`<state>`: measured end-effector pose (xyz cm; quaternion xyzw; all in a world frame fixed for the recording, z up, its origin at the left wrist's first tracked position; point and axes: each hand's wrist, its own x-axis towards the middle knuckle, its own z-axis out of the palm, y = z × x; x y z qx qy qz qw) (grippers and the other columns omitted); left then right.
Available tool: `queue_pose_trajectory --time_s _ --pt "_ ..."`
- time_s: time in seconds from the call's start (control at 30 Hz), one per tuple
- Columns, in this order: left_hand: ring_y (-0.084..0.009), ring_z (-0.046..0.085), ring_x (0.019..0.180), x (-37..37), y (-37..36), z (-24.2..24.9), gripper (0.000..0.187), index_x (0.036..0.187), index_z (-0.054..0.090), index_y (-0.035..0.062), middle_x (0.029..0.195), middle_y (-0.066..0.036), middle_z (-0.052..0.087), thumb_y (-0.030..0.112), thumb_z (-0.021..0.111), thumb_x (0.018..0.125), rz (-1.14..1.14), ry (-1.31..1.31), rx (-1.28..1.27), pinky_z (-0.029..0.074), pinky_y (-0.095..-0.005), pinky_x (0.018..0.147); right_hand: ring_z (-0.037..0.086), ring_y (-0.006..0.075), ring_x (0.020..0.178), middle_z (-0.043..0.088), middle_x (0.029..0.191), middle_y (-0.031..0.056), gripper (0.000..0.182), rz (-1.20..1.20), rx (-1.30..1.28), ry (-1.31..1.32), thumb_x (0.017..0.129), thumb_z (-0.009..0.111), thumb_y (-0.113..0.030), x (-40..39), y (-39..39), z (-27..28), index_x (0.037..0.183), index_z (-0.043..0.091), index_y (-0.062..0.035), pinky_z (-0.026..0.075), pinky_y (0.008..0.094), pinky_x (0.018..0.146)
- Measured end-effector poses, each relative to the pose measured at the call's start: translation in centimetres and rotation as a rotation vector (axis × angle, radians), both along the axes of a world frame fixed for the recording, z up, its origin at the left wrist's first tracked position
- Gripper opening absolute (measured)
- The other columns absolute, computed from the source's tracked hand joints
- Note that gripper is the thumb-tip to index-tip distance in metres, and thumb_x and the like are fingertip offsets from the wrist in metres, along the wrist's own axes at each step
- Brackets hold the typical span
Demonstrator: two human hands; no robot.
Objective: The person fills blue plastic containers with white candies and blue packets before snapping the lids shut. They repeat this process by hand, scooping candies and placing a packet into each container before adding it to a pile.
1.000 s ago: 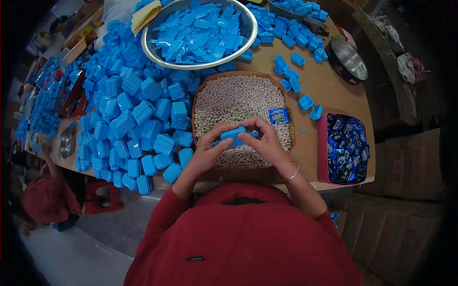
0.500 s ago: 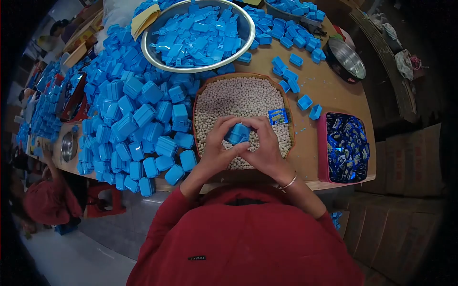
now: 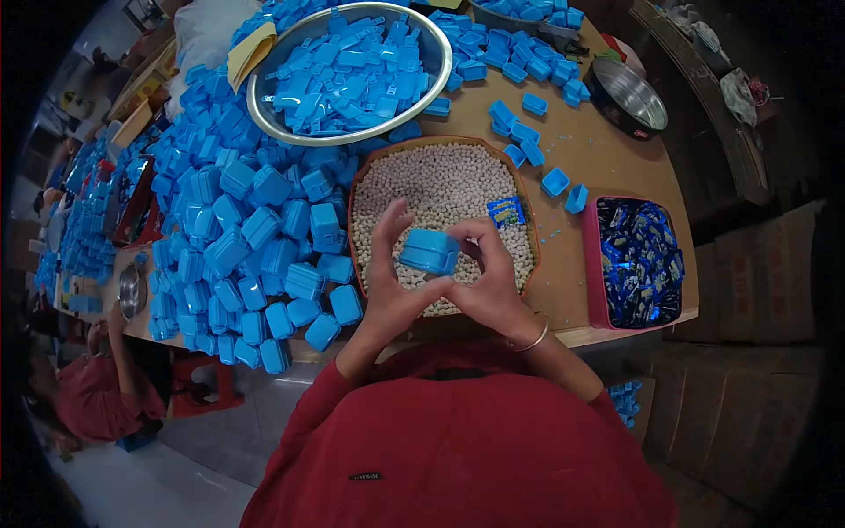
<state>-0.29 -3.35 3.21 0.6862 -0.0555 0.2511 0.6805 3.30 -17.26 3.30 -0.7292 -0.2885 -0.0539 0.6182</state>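
A small blue plastic box [image 3: 428, 253], its lid closed on it, is held over a tray of pale round beads or pellets [image 3: 431, 167]. My right hand [image 3: 487, 283] grips its right side with the fingers. Left of the box, my left hand [image 3: 387, 280] has its fingers raised and spread apart, with the thumb reaching below the box toward my right thumb. A blue printed packet [image 3: 506, 212] lies on the pellets at the tray's right side.
Closed blue boxes [image 3: 264, 220] are heaped on the left. Behind the tray stands a metal basin [image 3: 444, 66] of blue lids. Open blue cups [image 3: 554, 182] lie at the right, near a pink container [image 3: 598, 277] of packets and a round metal pan [image 3: 629, 97]. Another person [image 3: 110, 387] sits at far left.
My left fingers have come away from the blue box and spread. The box shows more of its side in my right hand. The person at the left has shifted posture.
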Motion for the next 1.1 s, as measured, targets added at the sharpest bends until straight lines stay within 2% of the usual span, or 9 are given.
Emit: queue_pose_trajectory --time_s 0.03,0.1,0.13,0.23,0.27,0.37,0.53,0.67,1.1 --pt "-0.0231 0.043 0.124 -0.5 0.4 0.0 0.078 0.137 0.034 0.0011 0.135 -0.013 0.043 0.011 0.073 0.069 -0.049 0.014 -0.068 0.035 -0.0359 0.105 0.054 0.0149 0.098 0.05 0.104 0.0075 0.049 0.043 0.192 0.204 0.07 0.075 -0.001 -0.3 0.1 0.4 0.11 0.047 -0.0037 0.049 0.0315 0.082" --pt "-0.0226 0.047 0.12 -1.1 0.2 -0.5 0.078 0.136 0.035 0.0001 0.132 -0.013 0.045 0.012 0.076 0.07 -0.29 0.228 -0.726 0.037 -0.0355 0.103 0.051 0.0138 0.104 0.05 0.109 0.0077 0.047 0.242 0.484 0.491 0.073 0.073 0.0 0.0 -0.2 -0.5 0.112 0.046 -0.0033 0.048 0.03 0.088" --pt "-0.0218 0.051 0.115 -1.4 -0.1 -1.0 0.067 0.13 0.042 -0.0015 0.126 -0.013 0.051 0.01 0.076 0.073 -0.273 0.284 -0.975 0.041 -0.0341 0.099 0.051 0.0157 0.107 0.05 0.113 0.0081 0.048 0.258 0.521 0.585 0.074 0.072 -0.001 -0.3 0.1 -1.2 0.114 0.046 -0.0023 0.047 0.0317 0.089" --pt "-0.0191 0.053 0.111 -0.7 2.5 -0.8 0.051 0.122 0.05 -0.0014 0.114 -0.011 0.058 0.008 0.072 0.077 -0.135 0.411 -0.229 0.045 -0.0315 0.092 0.053 0.0204 0.106 0.051 0.115 0.0102 0.049 0.045 0.019 0.261 0.074 0.07 -0.002 0.2 0.2 -1.8 0.116 0.046 -0.0023 0.047 0.0327 0.087" --pt "-0.0211 0.056 0.106 -0.5 3.3 -1.0 0.045 0.117 0.054 -0.001 0.104 -0.012 0.06 0.01 0.072 0.077 0.013 0.296 0.289 0.047 -0.0323 0.085 0.055 0.0278 0.103 0.053 0.111 0.0134 0.04 -0.117 -0.208 -0.226 0.073 0.066 -0.001 0.1 0.2 1.0 0.111 0.052 -0.0027 0.048 0.0349 0.083" --pt "-0.0264 0.059 0.101 -0.3 3.9 0.8 0.046 0.115 0.056 -0.0009 0.107 -0.012 0.06 0.006 0.072 0.072 -0.019 0.032 0.906 0.048 -0.0359 0.084 0.059 0.0277 0.085 0.058 0.09 0.0102 0.015 0.137 -0.329 -0.412 0.072 0.061 0.001 -0.6 0.0 2.2 0.087 0.061 -0.0034 0.051 0.0375 0.069" --pt "-0.0299 0.055 0.097 -0.2 3.9 0.7 0.047 0.121 0.051 0.002 0.104 -0.014 0.055 0.005 0.068 0.077 -0.25 0.105 0.632 0.045 -0.0368 0.082 0.061 0.0266 0.073 0.059 0.078 0.0091 0.016 0.018 -0.204 -0.393 0.074 0.066 0.001 0.4 -0.3 1.5 0.089 0.062 -0.0045 0.05 0.035 0.062" --pt "-0.0262 0.053 0.091 0.0 1.9 -2.7 0.047 0.12 0.047 0.0021 0.106 -0.013 0.05 0.0 0.063 0.076 -0.128 0.033 0.436 0.043 -0.033 0.078 0.061 0.0269 0.07 0.058 0.076 0.0096 0.015 0.007 -0.188 -0.328 0.074 0.066 0.002 0.8 -0.4 0.9 0.086 0.06 -0.0042 0.049 0.0353 0.06" --pt "-0.0311 0.052 0.08 1.1 1.1 -3.6 0.049 0.108 0.047 0.0047 0.092 -0.013 0.054 0.001 0.068 0.064 0.026 -0.257 0.533 0.042 -0.0397 0.067 0.058 0.0309 0.07 0.053 0.074 0.0117 0.011 0.055 -0.205 -0.464 0.076 0.061 0.0 1.4 -0.9 -0.8 0.08 0.051 -0.0041 0.047 0.039 0.059"
